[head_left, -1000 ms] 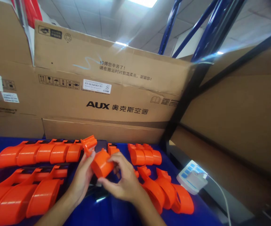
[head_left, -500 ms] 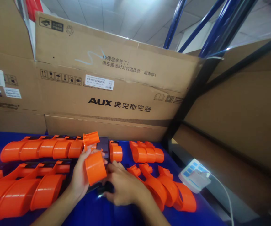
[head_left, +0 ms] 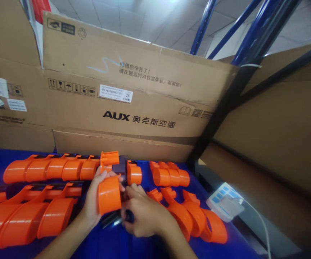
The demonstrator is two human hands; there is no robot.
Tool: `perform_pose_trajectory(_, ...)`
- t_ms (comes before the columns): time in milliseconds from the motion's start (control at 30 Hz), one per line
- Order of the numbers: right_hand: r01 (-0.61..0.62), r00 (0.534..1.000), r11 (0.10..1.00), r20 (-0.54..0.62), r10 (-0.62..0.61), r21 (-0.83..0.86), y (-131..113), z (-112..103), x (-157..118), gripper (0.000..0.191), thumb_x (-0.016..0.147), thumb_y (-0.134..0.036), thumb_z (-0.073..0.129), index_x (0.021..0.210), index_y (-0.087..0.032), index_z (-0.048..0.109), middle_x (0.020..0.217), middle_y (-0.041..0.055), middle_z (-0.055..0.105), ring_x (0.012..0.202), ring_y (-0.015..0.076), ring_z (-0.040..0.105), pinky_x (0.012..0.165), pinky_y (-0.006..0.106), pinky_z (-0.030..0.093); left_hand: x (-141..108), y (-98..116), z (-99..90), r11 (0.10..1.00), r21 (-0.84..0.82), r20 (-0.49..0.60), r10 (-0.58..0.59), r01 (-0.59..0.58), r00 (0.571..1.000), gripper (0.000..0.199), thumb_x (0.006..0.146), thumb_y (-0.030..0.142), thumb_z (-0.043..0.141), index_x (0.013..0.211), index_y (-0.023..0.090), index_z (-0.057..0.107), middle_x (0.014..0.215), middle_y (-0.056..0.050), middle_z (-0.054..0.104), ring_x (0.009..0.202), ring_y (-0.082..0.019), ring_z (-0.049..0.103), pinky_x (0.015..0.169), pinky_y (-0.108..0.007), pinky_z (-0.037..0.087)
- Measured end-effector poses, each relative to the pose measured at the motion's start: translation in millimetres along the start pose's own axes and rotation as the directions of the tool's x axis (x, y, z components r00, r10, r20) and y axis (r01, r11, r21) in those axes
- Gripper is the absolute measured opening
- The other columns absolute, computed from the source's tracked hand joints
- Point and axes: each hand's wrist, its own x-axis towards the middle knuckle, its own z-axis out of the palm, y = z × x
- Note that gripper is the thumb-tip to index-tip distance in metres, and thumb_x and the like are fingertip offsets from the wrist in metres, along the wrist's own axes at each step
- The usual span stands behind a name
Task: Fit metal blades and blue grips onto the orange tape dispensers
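Note:
My left hand [head_left: 92, 203] grips an orange plastic shell part [head_left: 109, 189], a rounded cup with a tab sticking up at its far end. Just right of it my right hand [head_left: 142, 212] presses its fingers on a small black piece [head_left: 115, 218] lying on the blue table [head_left: 123, 244] below the shell. A dark phone-like slab [head_left: 119, 164] lies flat just beyond the shell.
Rows of nested orange shells lie at the left [head_left: 50, 169] and lower left [head_left: 23, 223]; more sit at the right [head_left: 168, 174] and near right [head_left: 195, 219]. A large AUX cardboard box [head_left: 134, 108] walls the back. A white device with a cable [head_left: 224, 207] lies right.
My left hand has turned the orange shell more upright and taken it alone. My right hand left the shell and dropped to the black piece on the table.

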Motion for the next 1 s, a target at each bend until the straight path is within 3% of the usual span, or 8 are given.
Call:
perform_pose_trajectory(233,-0.018,0.999,0.993,0.032,0.022,-0.113,-3.9,8.9,3.6,0.004,0.079,-0.018,0.070,0.081,-0.021,0.071,0.113,0.0077,0.060,0.104,0.0267,0.050,0.098,0.043,0.040,-2.5,-1.4,0.4,0.999,0.043,0.063,-0.021,0.018,0.998,0.033,0.079,0.048,0.074,0.082,0.016,0.065,0.082,-0.008,0.076,0.063,-0.022,0.072,0.057,-0.030,0.056)
perform_pose_trajectory(367,0.004,1.000,0.997,0.007,-0.003,-0.071,-2.1,8.2,5.1,0.007,0.080,-0.018,0.068,0.085,-0.020,0.070,0.113,0.0077,0.060,0.102,0.0253,0.051,0.095,0.040,0.042,-0.9,-0.7,-0.1,0.998,0.048,0.054,-0.034,0.031,0.998,0.035,0.077,0.050,0.076,0.081,0.017,0.064,0.079,-0.008,0.076,0.062,-0.022,0.073,0.054,-0.029,0.057)
perform_pose_trajectory(533,0.017,0.994,0.999,-0.106,-0.013,0.041,2.8,-2.3,4.7,0.011,0.076,-0.015,0.066,0.084,-0.020,0.063,0.101,0.0051,0.061,0.099,0.0232,0.055,0.090,0.034,0.043,3.4,0.5,-3.5,0.996,0.043,0.053,-0.086,0.084,0.995,0.043,0.072,0.056,0.079,0.075,0.017,0.063,0.075,-0.007,0.076,0.056,-0.020,0.071,0.047,-0.026,0.055)
perform_pose_trajectory(633,-0.014,0.974,0.985,-0.221,0.053,0.172,3.8,-8.9,3.1,0.013,0.079,-0.011,0.060,0.087,-0.022,0.059,0.089,0.0007,0.064,0.083,0.0179,0.058,0.080,0.028,0.044,7.3,-1.1,-8.7,0.988,0.048,0.065,-0.150,0.147,0.987,0.047,0.074,0.062,0.076,0.071,0.016,0.063,0.069,-0.008,0.075,0.050,-0.019,0.069,0.045,-0.025,0.053)
perform_pose_trajectory(733,-0.034,0.911,0.941,-0.377,0.168,0.337,5.3,-11.8,2.9,0.007,0.090,-0.017,0.054,0.087,-0.022,0.057,0.078,-0.0028,0.062,0.068,0.0141,0.055,0.065,0.024,0.042,10.0,-3.6,-12.9,0.978,0.108,0.064,-0.183,0.176,0.981,0.051,0.076,0.066,0.072,0.066,0.018,0.060,0.061,-0.008,0.073,0.045,-0.018,0.066,0.041,-0.024,0.050)
perform_pose_trajectory(833,0.060,0.793,0.867,-0.552,0.260,0.494,7.9,-10.0,6.2,0.014,0.098,-0.030,0.055,0.090,-0.021,0.061,0.079,-0.0006,0.064,0.071,0.0149,0.059,0.067,0.025,0.046,10.0,-5.2,-13.2,0.977,0.165,0.044,-0.142,0.133,0.989,0.048,0.075,0.065,0.074,0.072,0.020,0.059,0.058,-0.006,0.071,0.043,-0.020,0.066,0.040,-0.025,0.047)
perform_pose_trajectory(900,0.134,0.732,0.788,-0.596,0.330,0.601,9.5,-7.1,10.2,0.020,0.098,-0.039,0.060,0.094,-0.020,0.066,0.082,0.0017,0.068,0.074,0.0163,0.062,0.069,0.027,0.050,8.5,-6.0,-11.7,0.975,0.187,0.034,-0.127,0.118,0.991,0.045,0.075,0.063,0.075,0.079,0.020,0.061,0.057,-0.005,0.071,0.041,-0.021,0.065,0.038,-0.026,0.045)
perform_pose_trajectory(1000,0.216,0.695,0.647,-0.580,0.424,0.731,11.9,-1.9,16.6,0.027,0.095,-0.046,0.066,0.094,-0.020,0.071,0.079,0.0029,0.072,0.070,0.0171,0.065,0.066,0.029,0.053,5.7,-7.6,-9.2,0.977,0.184,0.033,-0.117,0.109,0.993,0.043,0.074,0.058,0.077,0.089,0.021,0.062,0.061,-0.005,0.073,0.040,-0.021,0.064,0.038,-0.027,0.045)
